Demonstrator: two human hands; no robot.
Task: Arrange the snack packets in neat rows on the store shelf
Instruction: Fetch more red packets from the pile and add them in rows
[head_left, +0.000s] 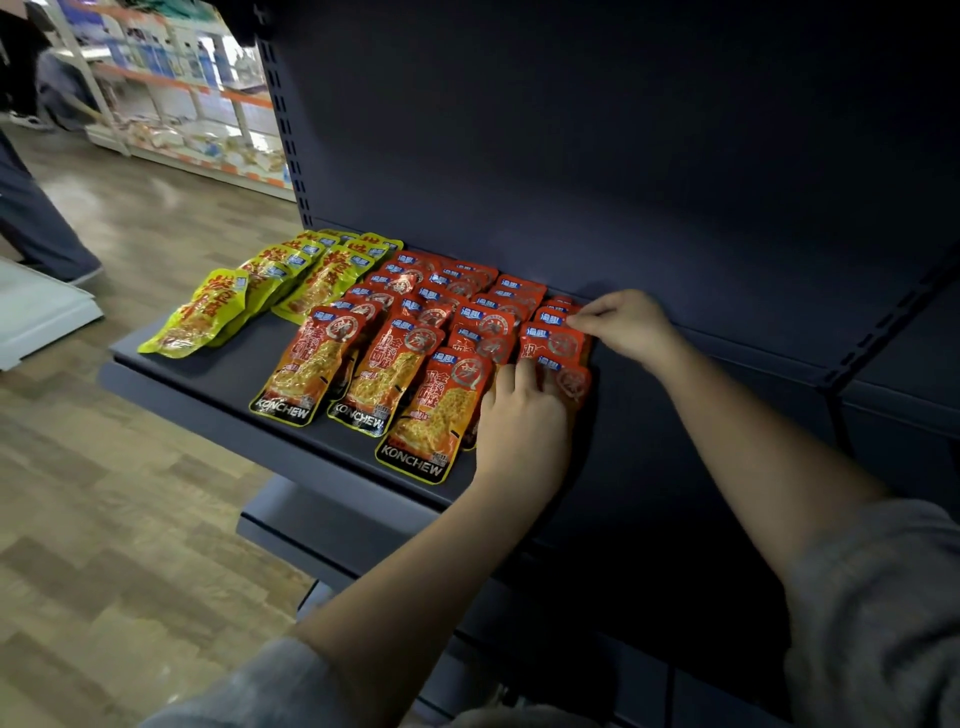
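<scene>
Shelf (218, 364) carries two packet groups: left group (270, 286) toward rear-left; right group (415, 332) beside it, in overlapping rows running front to back.

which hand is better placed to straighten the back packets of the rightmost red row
Right. The right hand already touches the rear packets of the rightmost red row, near the back panel. The left hand rests on that row's front packet.

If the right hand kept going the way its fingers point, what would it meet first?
The right hand points leftward along the shelf's back; its fingertips already touch the rearmost red packets of the rightmost row. Going on, it would likely push into those, though depth is unclear.
</scene>
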